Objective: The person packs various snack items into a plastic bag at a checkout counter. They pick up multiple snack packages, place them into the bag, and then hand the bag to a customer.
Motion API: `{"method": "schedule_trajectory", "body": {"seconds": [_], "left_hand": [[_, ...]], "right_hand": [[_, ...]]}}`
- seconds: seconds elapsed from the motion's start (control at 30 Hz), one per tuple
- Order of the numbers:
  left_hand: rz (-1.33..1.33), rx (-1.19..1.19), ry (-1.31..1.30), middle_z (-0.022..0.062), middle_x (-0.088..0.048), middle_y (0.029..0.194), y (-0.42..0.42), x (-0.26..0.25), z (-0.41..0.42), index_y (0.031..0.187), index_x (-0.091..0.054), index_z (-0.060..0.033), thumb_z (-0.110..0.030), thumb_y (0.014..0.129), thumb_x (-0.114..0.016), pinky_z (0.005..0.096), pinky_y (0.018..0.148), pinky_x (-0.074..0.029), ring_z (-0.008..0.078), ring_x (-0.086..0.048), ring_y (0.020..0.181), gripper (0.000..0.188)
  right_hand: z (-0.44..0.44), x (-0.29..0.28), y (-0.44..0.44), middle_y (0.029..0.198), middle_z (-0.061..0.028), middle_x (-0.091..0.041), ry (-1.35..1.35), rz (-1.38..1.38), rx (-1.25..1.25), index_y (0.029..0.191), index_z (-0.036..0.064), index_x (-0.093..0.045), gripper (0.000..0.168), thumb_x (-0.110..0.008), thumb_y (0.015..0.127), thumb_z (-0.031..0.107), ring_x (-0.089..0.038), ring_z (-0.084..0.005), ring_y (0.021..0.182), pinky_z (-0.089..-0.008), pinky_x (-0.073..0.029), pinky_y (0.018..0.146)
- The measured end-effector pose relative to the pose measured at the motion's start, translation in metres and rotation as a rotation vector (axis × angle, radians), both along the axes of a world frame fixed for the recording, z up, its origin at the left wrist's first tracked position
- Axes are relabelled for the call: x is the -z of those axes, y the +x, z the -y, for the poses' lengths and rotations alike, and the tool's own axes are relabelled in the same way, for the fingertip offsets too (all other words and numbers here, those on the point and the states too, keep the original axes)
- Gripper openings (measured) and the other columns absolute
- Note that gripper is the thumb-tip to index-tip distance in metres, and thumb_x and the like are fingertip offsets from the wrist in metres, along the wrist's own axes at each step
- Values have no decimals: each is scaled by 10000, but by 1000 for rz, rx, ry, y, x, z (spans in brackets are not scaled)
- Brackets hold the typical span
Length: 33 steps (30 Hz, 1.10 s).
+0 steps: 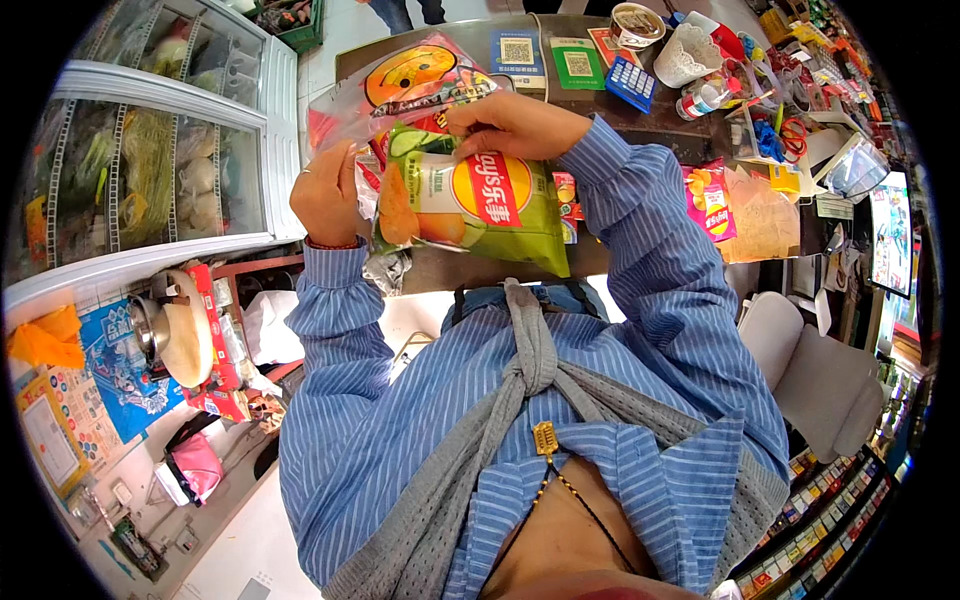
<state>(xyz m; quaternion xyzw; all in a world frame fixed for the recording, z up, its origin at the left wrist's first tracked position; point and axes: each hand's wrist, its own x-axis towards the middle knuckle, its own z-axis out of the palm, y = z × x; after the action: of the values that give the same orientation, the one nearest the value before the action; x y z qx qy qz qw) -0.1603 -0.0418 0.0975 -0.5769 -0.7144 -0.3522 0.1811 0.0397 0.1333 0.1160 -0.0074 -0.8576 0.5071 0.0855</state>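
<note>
My right hand (517, 127) grips the upper edge of a green Lay's potato chip bag (442, 210), fingers closed on it. My left hand (328, 195) is closed on the edge of a clear plastic carrier bag (411, 75) printed with a yellow smiling face. Red packaging shows inside and under the clear bag. The green bag lies tilted in front of the carrier's opening, partly over it; whether any of it is inside, I cannot tell. Below my right wrist, small red packets (567, 196) lie on the dark counter.
At the counter's back are printed code cards (577, 64), a blue calculator (631, 84), a white lattice basket (688, 56) and a plastic bottle (705, 99). A pink chip bag (709, 201) lies to the right. A glass-door fridge (157, 165) stands left, a grey chair (817, 375) right. Another person's legs show beyond the counter.
</note>
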Motion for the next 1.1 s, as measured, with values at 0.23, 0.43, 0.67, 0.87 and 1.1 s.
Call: {"method": "schedule_trajectory", "body": {"seconds": [0.23, 0.43, 0.67, 0.87, 1.1], "left_hand": [[34, -78, 24, 138, -655, 774, -11, 10, -1, 907, -673, -36, -135, 857, -611, 334, 569, -484, 259, -627, 631, 128], [44, -65, 61, 131, -640, 725, -15, 14, -5, 896, -673, -83, -146, 832, -622, 365, 530, -452, 296, -599, 595, 104], [-18, -25, 77, 110, -643, 742, -18, 14, -6, 903, -674, -83, -144, 823, -630, 356, 528, -444, 274, -599, 609, 110], [-213, -134, -48, 71, -617, 721, -13, 8, 1, 870, -662, -97, -80, 758, -631, 352, 557, -440, 263, -563, 598, 118], [307, 93, 45, 128, -490, 734, 24, 11, 7, 714, -491, 10, 52, 680, -481, 339, 633, -420, 283, -509, 700, 54]], "right_hand": [[-1, -6, 0, 711, -80, -488, -33, 55, -44, 827, 6, -454, 189, -602, 863, 118, -480, -120, 675, -280, -425, 620], [-3, -8, -2, 682, -49, -465, -120, 11, -79, 820, 13, -449, 181, -586, 878, 115, -452, -107, 645, -274, -409, 601], [-2, 4, -17, 772, -94, -579, 239, -215, 145, 867, 31, -507, 93, -580, 831, 77, -604, -251, 699, -334, -472, 607], [22, 1, -28, 929, -82, -583, 689, -174, 702, 935, 92, -509, 151, -555, 792, 74, -614, -315, 732, -386, -496, 568], [39, 24, -55, 827, -41, -548, 843, -306, 861, 849, 111, -518, 117, -566, 743, 96, -598, -248, 699, -351, -482, 552]]}}
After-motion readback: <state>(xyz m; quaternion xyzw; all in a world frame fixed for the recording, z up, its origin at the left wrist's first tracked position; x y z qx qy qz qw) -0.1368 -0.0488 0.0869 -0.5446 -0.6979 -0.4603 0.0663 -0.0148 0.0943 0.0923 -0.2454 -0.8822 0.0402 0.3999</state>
